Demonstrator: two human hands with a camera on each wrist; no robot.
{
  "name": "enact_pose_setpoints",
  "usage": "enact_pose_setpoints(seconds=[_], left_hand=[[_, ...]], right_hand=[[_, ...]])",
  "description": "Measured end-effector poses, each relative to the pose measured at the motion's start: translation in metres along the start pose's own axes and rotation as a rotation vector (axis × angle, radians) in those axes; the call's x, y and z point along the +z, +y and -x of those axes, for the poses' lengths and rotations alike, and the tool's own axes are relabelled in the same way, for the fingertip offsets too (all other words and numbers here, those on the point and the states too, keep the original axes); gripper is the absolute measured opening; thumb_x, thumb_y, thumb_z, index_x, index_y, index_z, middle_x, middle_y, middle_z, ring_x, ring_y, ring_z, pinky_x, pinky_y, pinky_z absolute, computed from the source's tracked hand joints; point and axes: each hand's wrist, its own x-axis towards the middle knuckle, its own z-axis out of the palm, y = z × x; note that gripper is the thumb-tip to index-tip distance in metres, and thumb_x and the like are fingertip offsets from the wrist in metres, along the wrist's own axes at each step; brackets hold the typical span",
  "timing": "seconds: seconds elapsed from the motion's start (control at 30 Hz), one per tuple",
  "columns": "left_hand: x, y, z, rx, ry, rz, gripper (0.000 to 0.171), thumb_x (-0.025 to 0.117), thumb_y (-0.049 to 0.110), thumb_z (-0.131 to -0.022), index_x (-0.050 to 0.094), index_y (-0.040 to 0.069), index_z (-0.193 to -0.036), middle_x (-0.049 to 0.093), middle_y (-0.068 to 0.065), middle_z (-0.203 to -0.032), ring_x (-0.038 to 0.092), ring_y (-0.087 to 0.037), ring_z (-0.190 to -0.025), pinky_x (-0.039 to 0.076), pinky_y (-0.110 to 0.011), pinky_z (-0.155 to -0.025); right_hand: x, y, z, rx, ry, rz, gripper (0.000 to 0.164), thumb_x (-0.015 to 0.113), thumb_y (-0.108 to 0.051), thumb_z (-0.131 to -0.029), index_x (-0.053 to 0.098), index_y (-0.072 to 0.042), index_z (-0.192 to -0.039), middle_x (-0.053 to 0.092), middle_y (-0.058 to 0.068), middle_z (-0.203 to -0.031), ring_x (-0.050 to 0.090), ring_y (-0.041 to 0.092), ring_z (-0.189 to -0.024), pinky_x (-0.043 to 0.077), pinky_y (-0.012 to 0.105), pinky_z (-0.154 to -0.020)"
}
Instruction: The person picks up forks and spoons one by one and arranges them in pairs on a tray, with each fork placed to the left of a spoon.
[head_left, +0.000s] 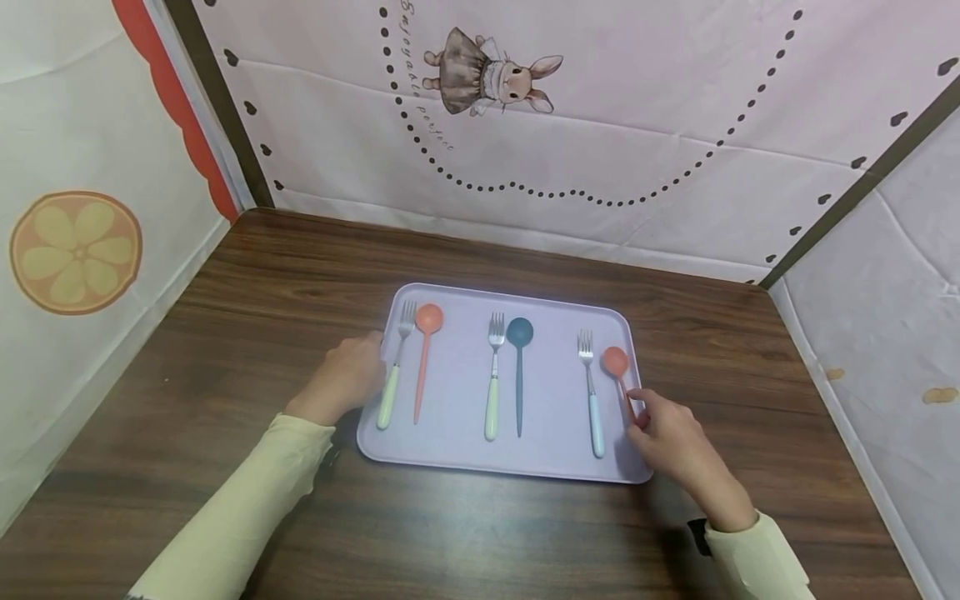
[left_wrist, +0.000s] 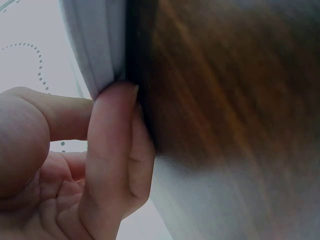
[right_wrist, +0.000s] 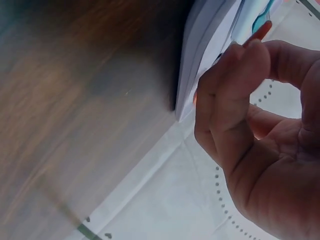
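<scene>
A lilac rectangular tray [head_left: 457, 392] lies on the table. My left hand [head_left: 348, 375] grips its left rim; the left wrist view shows curled fingers [left_wrist: 112, 135] at the tray edge [left_wrist: 100, 45]. With thumb and fingers, my right hand [head_left: 675, 437] pinches the handle of a small coral spoon [head_left: 615, 361] at the tray's right side. The handle tip [right_wrist: 260, 32] pokes out above the fingers in the right wrist view. Left of that spoon is a fork with a light blue handle [head_left: 596, 425]. Beside my left hand lie a green-handled fork [head_left: 388, 398] and a larger coral spoon [head_left: 429, 319].
Mid-tray lie another green-handled fork [head_left: 492, 408] and a dark teal spoon [head_left: 520, 333], side by side. The dark wood table [head_left: 450, 533] extends around the tray. Printed white cloth [head_left: 600, 108] hangs behind the table and along both sides.
</scene>
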Motion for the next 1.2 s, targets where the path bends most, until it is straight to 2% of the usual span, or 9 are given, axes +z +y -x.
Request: enact_pose_setpoints(seconds=[0.23, 0.5, 0.67, 1.0, 1.2], left_hand=[[0.001, 0.0, -0.001, 0.02, 0.017, -0.011, 0.027, 0.044, 0.004, -0.096, 0.053, -0.01, -0.117, 0.058, -0.021, -0.088, 0.058, -0.035, -0.075, 0.053, -0.051, -0.067], [0.0, 0.002, 0.0, 0.021, 0.016, -0.016, 0.028, 0.044, 0.004, -0.096, 0.053, -0.01, -0.118, 0.058, -0.023, -0.091, 0.058, -0.036, -0.077, 0.052, -0.053, -0.069], [0.001, 0.002, 0.0, 0.027, 0.017, -0.018, 0.028, 0.045, 0.004, -0.096, 0.053, -0.01, -0.118, 0.058, -0.023, -0.091, 0.059, -0.037, -0.077, 0.052, -0.053, -0.07], [0.001, 0.001, -0.001, 0.037, 0.019, -0.018, 0.027, 0.045, 0.004, -0.096, 0.053, -0.009, -0.118, 0.058, -0.022, -0.089, 0.059, -0.037, -0.076, 0.053, -0.053, -0.068], [0.002, 0.0, 0.0, 0.024, 0.0, 0.005, 0.028, 0.043, 0.005, -0.097, 0.052, -0.009, -0.119, 0.057, -0.02, -0.087, 0.057, -0.034, -0.074, 0.052, -0.049, -0.066]], right_hand=[[0.007, -0.006, -0.006, 0.007, -0.01, 0.077, 0.045, 0.065, -0.002, -0.09, 0.055, 0.007, -0.133, 0.063, 0.013, -0.084, 0.058, 0.022, -0.067, 0.053, 0.034, -0.054], [0.013, -0.008, -0.011, -0.123, 0.098, 0.18, 0.034, 0.062, -0.001, -0.092, 0.06, 0.01, -0.124, 0.055, 0.009, -0.073, 0.053, 0.023, -0.066, 0.05, 0.039, -0.057], [0.015, -0.007, -0.013, -0.134, 0.114, 0.185, 0.036, 0.061, -0.001, -0.093, 0.058, 0.01, -0.126, 0.054, 0.008, -0.071, 0.053, 0.023, -0.065, 0.051, 0.044, -0.059], [0.015, -0.007, -0.016, -0.107, 0.112, 0.194, 0.036, 0.062, -0.001, -0.093, 0.056, 0.011, -0.126, 0.063, 0.016, -0.082, 0.062, 0.031, -0.075, 0.054, 0.054, -0.069], [0.015, -0.008, -0.016, -0.062, 0.077, 0.185, 0.041, 0.062, -0.002, -0.095, 0.052, 0.01, -0.132, 0.066, 0.026, -0.102, 0.065, 0.038, -0.09, 0.054, 0.058, -0.078]])
